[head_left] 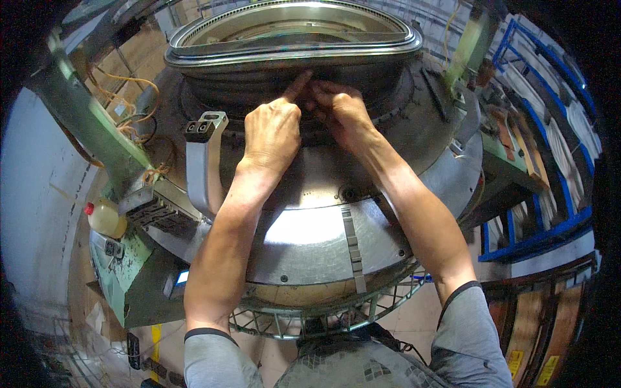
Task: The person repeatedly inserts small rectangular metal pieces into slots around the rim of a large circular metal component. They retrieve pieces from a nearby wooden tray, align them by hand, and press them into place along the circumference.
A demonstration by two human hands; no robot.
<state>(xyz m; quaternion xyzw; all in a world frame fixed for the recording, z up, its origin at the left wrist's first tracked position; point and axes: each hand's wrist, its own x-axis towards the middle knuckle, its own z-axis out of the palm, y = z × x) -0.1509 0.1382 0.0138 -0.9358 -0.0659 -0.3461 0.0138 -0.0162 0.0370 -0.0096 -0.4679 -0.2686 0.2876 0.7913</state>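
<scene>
Both of my arms reach forward over a broad round metal machine bed point(310, 236) to the dark side wall point(226, 87) of a large ring-shaped metal cylinder point(297, 55) with a bright rim. My left hand point(275, 129) points its index finger up against that wall. Its other fingers are curled under, and their inner side is hidden. Close beside it, my right hand point(343, 113) has its fingers bent together in a pinch at the same dark spot. Shadow hides whatever lies between those fingertips.
A curved grey metal bracket point(204, 165) stands left of my left forearm. Green machine posts point(107, 129) rise at both sides, with orange cables point(139, 116) at the left. A red-capped bottle point(107, 220) sits at lower left. Blue racks point(550, 129) stand at the right.
</scene>
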